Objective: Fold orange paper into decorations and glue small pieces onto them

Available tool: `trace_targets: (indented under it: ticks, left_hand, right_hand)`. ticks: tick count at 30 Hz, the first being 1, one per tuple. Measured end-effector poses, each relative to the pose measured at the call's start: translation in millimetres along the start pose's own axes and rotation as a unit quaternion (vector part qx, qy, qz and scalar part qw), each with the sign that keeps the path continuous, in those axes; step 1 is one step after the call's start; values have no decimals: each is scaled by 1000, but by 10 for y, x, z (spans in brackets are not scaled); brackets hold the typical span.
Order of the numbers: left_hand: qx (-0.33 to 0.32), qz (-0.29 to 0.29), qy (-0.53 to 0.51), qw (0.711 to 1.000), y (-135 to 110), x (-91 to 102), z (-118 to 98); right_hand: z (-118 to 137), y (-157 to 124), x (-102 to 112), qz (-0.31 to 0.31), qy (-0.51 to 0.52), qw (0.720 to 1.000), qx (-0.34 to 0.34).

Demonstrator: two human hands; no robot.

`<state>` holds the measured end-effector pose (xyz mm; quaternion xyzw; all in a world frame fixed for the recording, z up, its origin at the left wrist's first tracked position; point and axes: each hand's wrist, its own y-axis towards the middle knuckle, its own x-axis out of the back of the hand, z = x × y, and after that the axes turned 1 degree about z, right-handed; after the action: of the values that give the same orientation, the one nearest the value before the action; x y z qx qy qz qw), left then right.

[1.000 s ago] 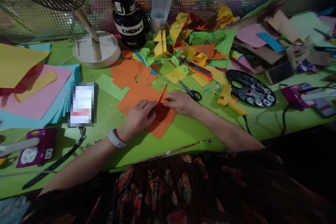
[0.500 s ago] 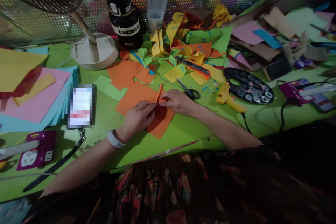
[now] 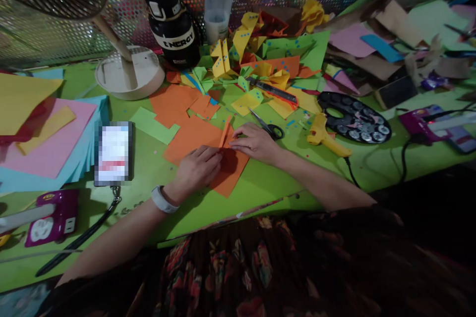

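A folded piece of orange paper (image 3: 228,178) lies at a slant between my hands, with a narrow folded strip (image 3: 225,131) rising from its upper edge. My left hand (image 3: 199,169) is closed on the paper's left side, its fingers together and its fingertips at the fold. From the right, my right hand (image 3: 258,144) reaches to the base of the strip. Its fingers are stretched out and slightly apart, the tips resting at the paper. A larger orange sheet (image 3: 191,136) lies beneath and behind. Just beyond my right hand are black scissors (image 3: 273,130).
A utility knife (image 3: 275,93) lies among coloured scraps. To the right are a yellow glue gun (image 3: 327,141) and a black palette (image 3: 355,118). A phone (image 3: 113,153), stacked paper (image 3: 48,143) and a purple power strip (image 3: 52,218) lie left. A fan (image 3: 130,72) and black bottle (image 3: 173,29) stand behind.
The fingers of my right hand have loosened and shifted slightly right, away from the strip. My left hand stays on the paper, its fingers a little flatter. The view has tilted slightly.
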<state>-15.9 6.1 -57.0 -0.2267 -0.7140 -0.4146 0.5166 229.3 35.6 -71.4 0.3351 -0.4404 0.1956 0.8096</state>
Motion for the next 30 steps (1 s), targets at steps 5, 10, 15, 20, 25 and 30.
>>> trace_targets:
  ticks: [5, 10, 15, 20, 25, 30]
  left_hand:
    - [5, 10, -15, 1000, 24, 22, -8]
    - [27, 33, -17, 999, 43, 31, -19]
    - [27, 39, -7, 999, 55, 47, -31]
    - [36, 71, -4, 997, 68, 58, -45]
    - [37, 90, 52, 994, 78, 28, -76]
    - [60, 93, 50, 993, 104, 42, -127]
  right_hand:
    - [54, 36, -56, -5, 24, 998, -57]
    - [101, 67, -82, -10, 67, 990, -126]
    - [180, 91, -65, -14, 88, 979, -183]
    - [245, 106, -47, 1, 85, 971, -223]
    - [250, 57, -74, -20, 70, 970, -231]
    - [267, 30, -104, -36, 33, 972, -230]
